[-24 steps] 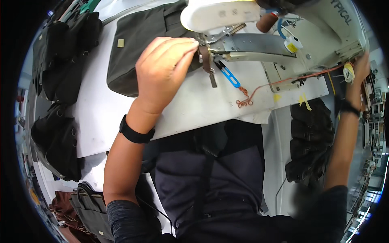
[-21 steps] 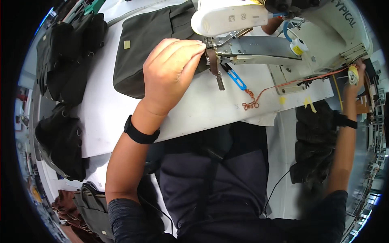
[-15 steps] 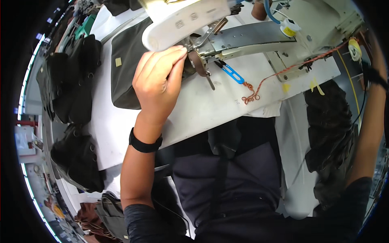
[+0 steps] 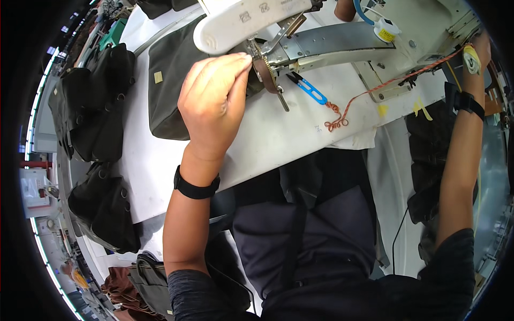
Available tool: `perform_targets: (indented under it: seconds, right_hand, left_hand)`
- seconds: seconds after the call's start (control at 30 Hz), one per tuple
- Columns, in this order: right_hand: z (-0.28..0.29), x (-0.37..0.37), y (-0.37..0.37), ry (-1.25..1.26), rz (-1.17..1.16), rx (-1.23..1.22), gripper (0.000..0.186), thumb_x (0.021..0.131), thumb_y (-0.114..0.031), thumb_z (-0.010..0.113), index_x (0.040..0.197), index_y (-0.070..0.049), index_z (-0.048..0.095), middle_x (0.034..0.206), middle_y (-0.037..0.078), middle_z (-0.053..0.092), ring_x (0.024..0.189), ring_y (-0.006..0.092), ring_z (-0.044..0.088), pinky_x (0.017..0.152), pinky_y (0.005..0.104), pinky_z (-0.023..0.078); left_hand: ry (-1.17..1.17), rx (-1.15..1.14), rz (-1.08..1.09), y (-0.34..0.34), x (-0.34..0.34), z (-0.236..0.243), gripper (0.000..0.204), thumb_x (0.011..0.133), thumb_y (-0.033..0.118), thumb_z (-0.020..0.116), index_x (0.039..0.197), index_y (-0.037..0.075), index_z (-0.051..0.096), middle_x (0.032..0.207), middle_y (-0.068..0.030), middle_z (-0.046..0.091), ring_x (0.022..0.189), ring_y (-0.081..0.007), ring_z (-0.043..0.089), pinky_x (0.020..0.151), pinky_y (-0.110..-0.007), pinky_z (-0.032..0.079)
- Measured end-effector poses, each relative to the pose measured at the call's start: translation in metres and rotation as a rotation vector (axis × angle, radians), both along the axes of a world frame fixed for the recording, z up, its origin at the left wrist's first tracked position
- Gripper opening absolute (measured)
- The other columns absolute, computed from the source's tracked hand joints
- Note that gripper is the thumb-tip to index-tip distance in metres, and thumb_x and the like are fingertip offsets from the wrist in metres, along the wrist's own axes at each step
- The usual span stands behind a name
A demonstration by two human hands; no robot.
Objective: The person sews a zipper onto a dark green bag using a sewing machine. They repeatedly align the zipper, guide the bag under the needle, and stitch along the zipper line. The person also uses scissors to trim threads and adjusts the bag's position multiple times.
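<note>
My left hand (image 4: 214, 99) is closed in a pinch beside the presser foot (image 4: 256, 49) of a sewing machine (image 4: 251, 24). Whatever its fingertips hold is too small or hidden to make out. Right by them a curved brown strap (image 4: 266, 75) hangs at the tip of the narrow machine bed (image 4: 337, 45). Behind the hand lies a dark grey bag (image 4: 171, 91) with a small tan label. At the far right edge, my right hand (image 4: 483, 51) reaches up beside a yellow-white roll (image 4: 471, 60); its fingers are mostly hidden.
Blue thread snips (image 4: 310, 90) lie on the white table (image 4: 257, 144), tied to a coiled orange cord (image 4: 337, 123). Several dark bags (image 4: 96, 107) are stacked along the left edge. More bags (image 4: 152, 286) stand at lower left, and dark fabric (image 4: 425, 171) hangs at right.
My right arm has swung inward, to the left, and its hand has risen beside the roll. The left hand stays pinched by the presser foot; the whole view has shifted slightly.
</note>
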State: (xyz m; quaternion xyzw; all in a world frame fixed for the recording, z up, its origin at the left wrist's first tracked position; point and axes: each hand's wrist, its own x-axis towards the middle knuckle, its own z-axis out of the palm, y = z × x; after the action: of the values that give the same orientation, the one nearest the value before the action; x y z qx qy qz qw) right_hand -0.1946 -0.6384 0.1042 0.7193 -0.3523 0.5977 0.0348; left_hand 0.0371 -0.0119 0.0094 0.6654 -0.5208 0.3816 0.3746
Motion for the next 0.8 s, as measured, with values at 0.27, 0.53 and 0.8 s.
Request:
perform_targets:
  seconds: [0.27,0.53,0.8]
  right_hand:
    - [-0.018,0.013,0.049,0.015,0.085,0.184,0.056,0.11,-0.041,0.058,0.155,-0.01,0.048,0.141,0.022,0.069,0.126,0.0352,0.07,0.108,0.0435,0.053]
    - [-0.003,0.027,0.078,-0.385,0.348,0.491,0.067,0.109,-0.058,0.048,0.125,0.003,0.069,0.11,0.016,0.076,0.1,0.0253,0.073,0.088,0.0379,0.055]
    - [-0.037,0.005,-0.013,-0.064,0.283,0.036,0.038,0.102,-0.035,0.066,0.118,-0.001,0.063,0.107,0.02,0.076,0.103,0.0343,0.074,0.089,0.044,0.055]
  left_hand:
    - [0.019,-0.025,0.02,-0.001,-0.003,-0.001,0.015,0.083,-0.004,0.081,0.096,0.004,0.079,0.097,-0.0073,0.08,0.088,-0.0245,0.074,0.079,-0.033,0.059]
    - [0.094,0.015,0.044,0.004,-0.007,0.0,0.013,0.087,-0.006,0.08,0.099,0.0,0.079,0.102,-0.0115,0.082,0.096,-0.0259,0.077,0.088,-0.034,0.059]
    - [0.057,-0.025,0.04,0.003,-0.004,0.001,0.014,0.085,-0.003,0.081,0.097,0.004,0.08,0.098,-0.0074,0.081,0.09,-0.0244,0.075,0.082,-0.034,0.059]
